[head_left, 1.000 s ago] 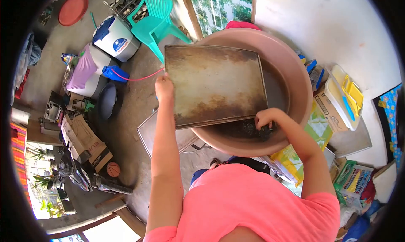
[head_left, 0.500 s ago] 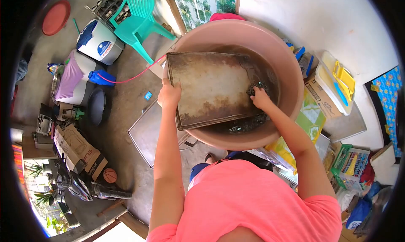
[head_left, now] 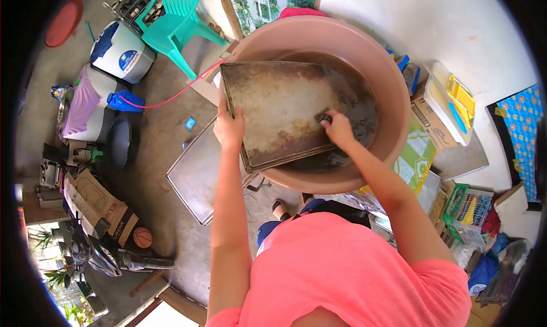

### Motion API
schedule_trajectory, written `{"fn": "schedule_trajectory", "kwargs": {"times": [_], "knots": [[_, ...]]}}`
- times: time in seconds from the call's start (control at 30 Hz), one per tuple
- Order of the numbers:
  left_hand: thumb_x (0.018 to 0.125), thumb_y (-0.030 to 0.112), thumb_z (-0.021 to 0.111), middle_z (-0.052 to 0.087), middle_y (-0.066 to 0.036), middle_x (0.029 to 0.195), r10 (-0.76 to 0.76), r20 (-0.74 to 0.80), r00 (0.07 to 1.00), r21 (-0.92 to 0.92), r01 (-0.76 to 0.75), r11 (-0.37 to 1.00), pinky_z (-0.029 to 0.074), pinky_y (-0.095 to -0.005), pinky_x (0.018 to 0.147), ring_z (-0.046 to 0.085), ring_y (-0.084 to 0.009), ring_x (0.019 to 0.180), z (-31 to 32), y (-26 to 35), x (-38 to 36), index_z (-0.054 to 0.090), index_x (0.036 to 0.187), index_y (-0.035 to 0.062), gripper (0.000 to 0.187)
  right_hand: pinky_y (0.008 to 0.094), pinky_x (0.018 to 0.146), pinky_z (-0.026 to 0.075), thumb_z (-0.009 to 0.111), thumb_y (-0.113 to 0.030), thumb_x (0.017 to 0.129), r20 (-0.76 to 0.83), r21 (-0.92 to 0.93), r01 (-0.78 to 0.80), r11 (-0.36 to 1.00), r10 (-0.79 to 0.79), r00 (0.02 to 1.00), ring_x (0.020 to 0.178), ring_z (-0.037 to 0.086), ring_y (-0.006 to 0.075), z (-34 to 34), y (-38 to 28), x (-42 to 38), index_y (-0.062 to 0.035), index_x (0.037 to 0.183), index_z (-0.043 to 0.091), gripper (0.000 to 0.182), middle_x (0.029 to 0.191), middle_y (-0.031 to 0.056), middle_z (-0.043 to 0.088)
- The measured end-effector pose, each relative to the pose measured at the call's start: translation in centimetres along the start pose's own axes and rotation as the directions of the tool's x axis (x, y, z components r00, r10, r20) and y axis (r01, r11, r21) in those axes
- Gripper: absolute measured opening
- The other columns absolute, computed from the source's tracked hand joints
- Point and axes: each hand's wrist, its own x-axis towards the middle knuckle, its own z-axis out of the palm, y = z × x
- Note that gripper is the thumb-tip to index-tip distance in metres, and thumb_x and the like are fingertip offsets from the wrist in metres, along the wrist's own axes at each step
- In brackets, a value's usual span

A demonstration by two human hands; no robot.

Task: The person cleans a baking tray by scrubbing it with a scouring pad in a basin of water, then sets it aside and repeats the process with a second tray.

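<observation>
A stained metal baking tray (head_left: 279,107) rests tilted across a large brownish-pink tub (head_left: 379,53), partly over the murky water (head_left: 362,113) inside. My left hand (head_left: 229,127) is closed around the tray's left edge. On the right, my right hand (head_left: 340,128) presses a dark scouring pad (head_left: 323,116) against the tray's surface, its fingers closed on it. Dark brown grime covers the tray's borders and lower part, while its middle is paler. The tray's far right end is low in the tub, by the water.
Another metal tray (head_left: 196,173) leans near the tub at left. A green plastic chair (head_left: 171,36), a white washing machine (head_left: 122,53) and a black basin (head_left: 121,141) stand on the left. Plastic containers (head_left: 456,113) and a green basket (head_left: 461,210) are at right.
My right hand has moved left with the scouring pad, from the tray's right end at the water onto its surface. The left hand keeps its hold. The view has shifted slightly.
</observation>
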Motion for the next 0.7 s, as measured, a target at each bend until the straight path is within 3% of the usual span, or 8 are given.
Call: {"fn": "schedule_trajectory", "kwargs": {"times": [0.03,0.13,0.23,0.33,0.4,0.47,0.6,0.7], "knots": [[0.082,0.03,0.064,0.066,-0.023,0.102,-0.019,0.016,1.0,0.014,0.018,1.0,0.049,-0.0475,0.083,0.064,-0.0417,0.093,0.1,0.1,0.2,0.048,0.134,0.0108,0.058,0.0422,0.084,0.05,0.071,-0.016,0.078,0.103,0.051,-0.041,0.998,0.036,0.994,0.096,0.062,0.0386,-0.6,-3.6,-1.5,-0.0007,0.107,0.064,0.034,0.1,0.0226,0.066],[0.082,0.029,0.063,0.066,-0.023,0.103,-0.06,0.052,0.997,0.015,0.059,0.998,0.049,-0.048,0.084,0.064,-0.0418,0.092,0.1,0.2,0.7,0.049,0.133,0.0108,0.056,0.0425,0.083,0.05,0.07,-0.012,0.076,0.055,0.127,0.272,0.954,-0.28,0.958,0.095,0.061,0.0379,0.3,-12.3,-6.3,-0.0049,0.1,0.065,0.026,0.1,0.0183,0.065],[0.083,0.027,0.062,0.064,-0.022,0.11,-0.117,0.1,0.988,0.019,0.115,0.993,0.048,-0.0463,0.086,0.062,-0.0395,0.1,0.1,0.7,0.8,0.047,0.136,0.0113,0.057,0.0418,0.084,0.05,0.069,-0.01,0.076,0.072,0.174,0.353,0.919,-0.37,0.926,0.098,0.059,0.0357,0.0,-13.5,-7.0,-0.0077,0.098,0.065,0.023,0.101,0.0153,0.064],[0.084,0.027,0.061,0.064,-0.021,0.113,-0.171,0.108,0.979,0.079,0.163,0.984,0.048,-0.0454,0.088,0.062,-0.0384,0.103,-0.4,2.0,0.5,0.046,0.137,0.0124,0.057,0.0417,0.085,0.049,0.07,-0.006,0.073,0.186,-0.155,0.095,0.983,-0.066,0.98,0.1,0.059,0.0352,-1.6,-6.0,-4.5,-0.0068,0.1,0.066,0.027,0.104,0.0159,0.064],[0.084,0.028,0.06,0.064,-0.02,0.113,-0.18,0.096,0.979,0.087,0.172,0.981,0.048,-0.0456,0.087,0.062,-0.0383,0.102,-0.2,2.4,0.4,0.047,0.137,0.0135,0.056,0.0426,0.083,0.05,0.069,-0.005,0.073,0.215,-0.184,-0.038,0.982,0.078,0.974,0.096,0.06,0.0367,-4.0,-1.8,-2.5,-0.0042,0.098,0.066,0.026,0.103,0.0176,0.063],[0.084,0.029,0.06,0.064,-0.02,0.113,-0.169,0.086,0.982,0.07,0.164,0.984,0.049,-0.0459,0.087,0.062,-0.0382,0.102,0.0,2.2,0.4,0.048,0.136,0.0148,0.055,0.0425,0.081,0.05,0.069,-0.004,0.072,0.178,-0.192,0.03,0.981,0.005,0.984,0.093,0.061,0.0377,-1.8,-3.4,-3.4,-0.0035,0.096,0.066,0.024,0.101,0.0184,0.063],[0.086,0.032,0.056,0.064,-0.021,0.111,-0.146,0.097,0.984,0.087,0.138,0.987,0.049,-0.0485,0.084,0.063,-0.041,0.095,0.4,1.7,0.2,0.047,0.136,0.0144,0.054,0.044,0.085,0.049,0.065,-0.003,0.073,0.105,0.083,0.385,0.919,-0.392,0.914,0.099,0.059,0.0358,0.6,-15.8,-6.7,-0.0071,0.094,0.065,0.022,0.104,0.0164,0.064],[0.086,0.032,0.056,0.065,-0.021,0.11,-0.123,0.074,0.99,0.109,0.115,0.987,0.049,-0.0489,0.084,0.064,-0.0412,0.095,0.5,1.8,0.4,0.047,0.136,0.0142,0.054,0.0425,0.087,0.048,0.063,0.002,0.07,0.047,0.063,0.279,0.958,-0.282,0.958,0.098,0.058,0.0369,0.9,-10.7,-6.3,-0.0068,0.097,0.065,0.029,0.104,0.0166,0.061]]}}
